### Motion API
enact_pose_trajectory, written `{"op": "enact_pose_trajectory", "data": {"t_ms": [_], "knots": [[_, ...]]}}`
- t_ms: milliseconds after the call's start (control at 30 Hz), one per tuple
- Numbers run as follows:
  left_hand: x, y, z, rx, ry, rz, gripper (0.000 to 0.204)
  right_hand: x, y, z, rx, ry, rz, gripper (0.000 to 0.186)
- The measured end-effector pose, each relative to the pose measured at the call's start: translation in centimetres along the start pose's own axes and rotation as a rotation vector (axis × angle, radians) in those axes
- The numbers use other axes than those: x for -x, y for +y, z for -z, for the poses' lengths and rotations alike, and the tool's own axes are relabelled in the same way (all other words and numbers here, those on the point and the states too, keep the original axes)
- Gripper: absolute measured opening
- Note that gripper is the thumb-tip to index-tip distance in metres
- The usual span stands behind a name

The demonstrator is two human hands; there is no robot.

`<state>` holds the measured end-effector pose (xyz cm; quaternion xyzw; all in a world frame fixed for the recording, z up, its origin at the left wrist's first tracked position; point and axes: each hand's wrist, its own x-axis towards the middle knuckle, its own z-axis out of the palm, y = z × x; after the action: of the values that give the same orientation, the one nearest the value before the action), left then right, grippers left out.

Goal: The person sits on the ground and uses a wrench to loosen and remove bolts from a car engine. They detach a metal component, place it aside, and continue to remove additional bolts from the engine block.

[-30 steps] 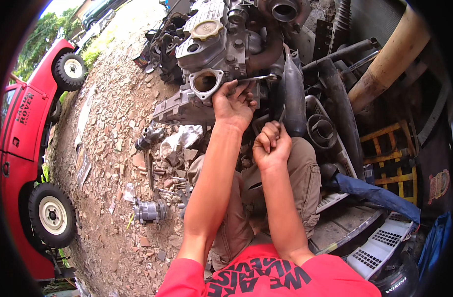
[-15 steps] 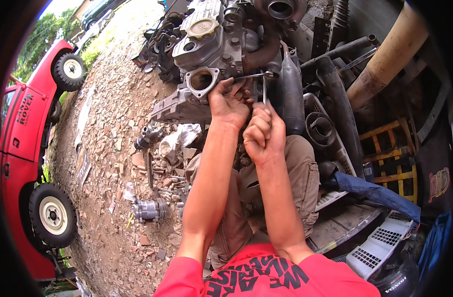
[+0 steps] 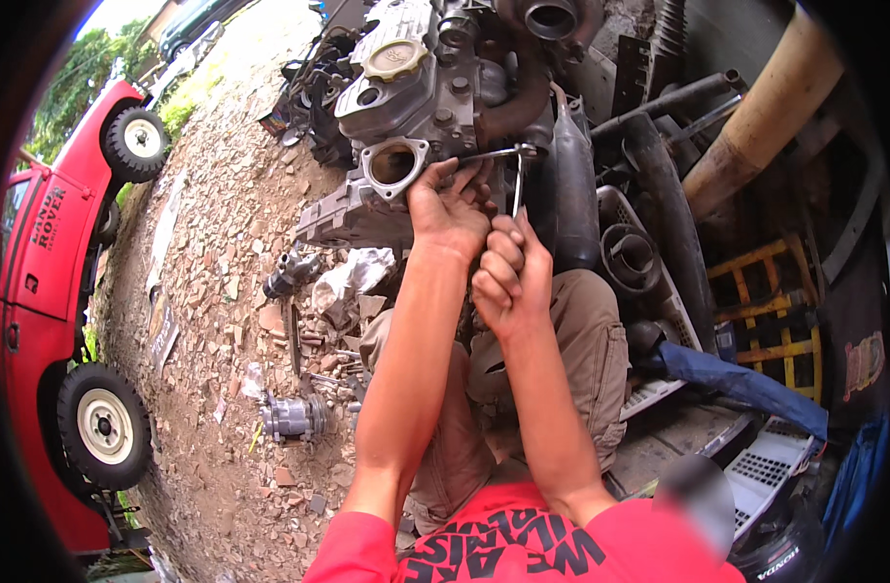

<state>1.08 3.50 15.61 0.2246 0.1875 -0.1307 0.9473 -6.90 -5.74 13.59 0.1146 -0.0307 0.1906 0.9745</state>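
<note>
My right hand [image 3: 511, 275] is fisted tight around the lower end of a thin bent steel wrench [image 3: 516, 180]; its shaft runs up from my knuckles and turns left at the top toward a fastener on the engine, though I cannot tell whether the tip is fully seated. My left hand [image 3: 450, 206] lies just beside it, fingers spread and pressed against the side of the grey cast-metal engine block [image 3: 421, 92], steadying rather than gripping anything; the two hands almost touch. The engine stands close in front of my knees, a round open port [image 3: 393, 165] just left of my left hand and a tan filler cap [image 3: 394, 58] on top. As I judge it, the job is in the middle: the engine still carries most of its fittings; a small grey metal housing [image 3: 291, 418] and other loose parts lie on the stony ground [image 3: 222, 291] to my left. A red off-road vehicle [image 3: 51, 291] stands beyond; black pipes [image 3: 664, 209] lean at my right.
</note>
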Motion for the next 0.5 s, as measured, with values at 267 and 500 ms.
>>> {"op": "enact_pose_trajectory", "data": {"t_ms": [267, 500], "knots": [[-0.8, 0.7, 0.2, -0.007, -0.067, 0.031, 0.025, -2.1, 0.1, -2.3, -0.189, -0.109, -0.05, 0.034], [-0.6, 0.4, -0.1, -0.096, -0.076, 0.006, 0.024, -0.3, -1.8, 1.3, -0.223, 0.359, 0.433, 0.042]]}}
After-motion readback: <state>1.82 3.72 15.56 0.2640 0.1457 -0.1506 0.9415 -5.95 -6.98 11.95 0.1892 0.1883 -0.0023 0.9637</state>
